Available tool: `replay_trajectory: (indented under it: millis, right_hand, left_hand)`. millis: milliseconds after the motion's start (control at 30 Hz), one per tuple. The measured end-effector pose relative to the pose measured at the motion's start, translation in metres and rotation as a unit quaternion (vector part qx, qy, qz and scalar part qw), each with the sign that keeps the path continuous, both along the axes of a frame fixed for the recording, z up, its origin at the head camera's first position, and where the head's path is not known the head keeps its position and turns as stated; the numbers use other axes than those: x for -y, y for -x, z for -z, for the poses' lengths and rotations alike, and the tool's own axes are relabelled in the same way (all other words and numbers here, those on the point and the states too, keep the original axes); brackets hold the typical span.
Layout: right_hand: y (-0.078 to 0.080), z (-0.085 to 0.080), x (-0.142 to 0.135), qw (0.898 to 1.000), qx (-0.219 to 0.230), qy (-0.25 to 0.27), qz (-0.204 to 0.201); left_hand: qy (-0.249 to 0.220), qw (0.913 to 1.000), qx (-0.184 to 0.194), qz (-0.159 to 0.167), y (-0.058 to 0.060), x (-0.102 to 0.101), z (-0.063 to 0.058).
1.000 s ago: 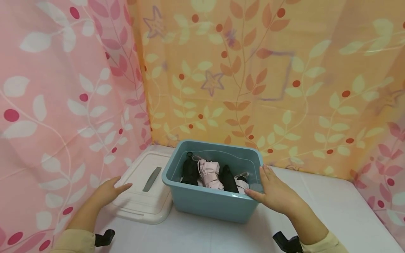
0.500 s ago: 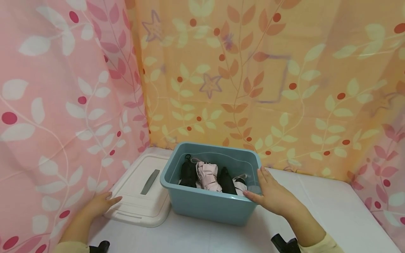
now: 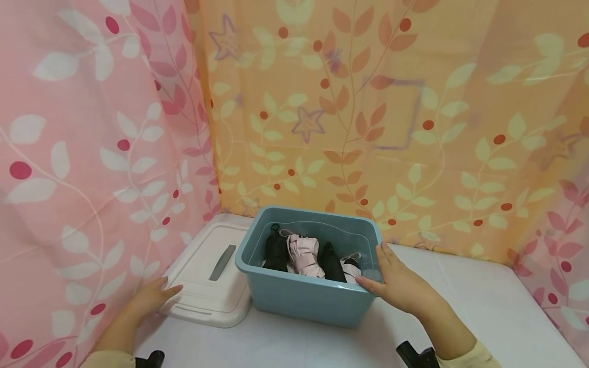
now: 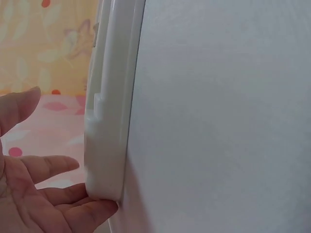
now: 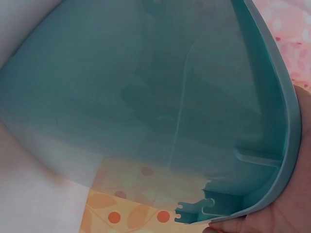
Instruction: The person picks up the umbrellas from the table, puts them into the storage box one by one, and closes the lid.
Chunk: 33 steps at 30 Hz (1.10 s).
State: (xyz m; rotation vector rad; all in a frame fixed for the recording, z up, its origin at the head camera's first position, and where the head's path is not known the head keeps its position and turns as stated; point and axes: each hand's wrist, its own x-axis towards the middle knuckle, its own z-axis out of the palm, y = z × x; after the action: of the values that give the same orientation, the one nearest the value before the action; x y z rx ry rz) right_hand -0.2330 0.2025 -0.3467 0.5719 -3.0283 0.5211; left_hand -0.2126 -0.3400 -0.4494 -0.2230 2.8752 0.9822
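A blue plastic storage box (image 3: 303, 302) stands on the white surface in the head view. Inside lie what look like folded umbrellas: a black one (image 3: 276, 251), a pale pink one (image 3: 304, 255), a second black one (image 3: 331, 263) and a small pale bundle (image 3: 351, 271). My right hand (image 3: 405, 287) rests on the box's near right corner, thumb over the front rim and fingers along the side. Left of the box lies its white lid (image 3: 198, 299) with a grey handle. My left hand (image 3: 149, 300) touches the lid's near left corner, fingertips at its edge (image 4: 108, 170).
Pink floral cloth (image 3: 69, 214) hangs at the left, close to my left hand. An orange patterned cloth (image 3: 285, 168) hangs right behind the box. The white tabletop (image 3: 465, 286) extends to the right of the box.
My left hand has come down and toward me from above the lid to its near left corner. The right hand has stayed on the box; the box and lid have not visibly moved.
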Motion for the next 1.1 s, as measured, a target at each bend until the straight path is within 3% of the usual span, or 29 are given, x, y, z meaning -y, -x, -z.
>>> replay_trajectory:
  millis: [333, 667, 867, 1000, 1100]
  right_hand:
    - [-0.001, 0.004, -0.001, 1.000, 0.001, 0.007, -0.001]
    - [0.001, 0.002, -0.002, 1.000, -0.006, 0.007, 0.000]
    - [0.002, 0.001, -0.001, 1.000, -0.006, 0.003, 0.000]
    - [0.002, 0.001, -0.001, 1.000, -0.009, 0.004, -0.002]
    - [0.002, 0.001, -0.001, 1.000, -0.006, 0.006, -0.003]
  left_hand:
    - [-0.007, 0.9999, -0.003, -0.011, -0.002, -0.001, 0.002]
    - [-0.108, 0.9940, 0.002, -0.013, -0.002, 0.004, -0.009]
    - [-0.143, 0.9868, -0.018, -0.075, -0.005, 0.016, -0.012]
    - [-0.142, 0.9834, -0.036, -0.107, -0.004, 0.020, -0.012]
    - [-0.208, 0.9675, -0.036, -0.140, -0.004, 0.022, -0.013]
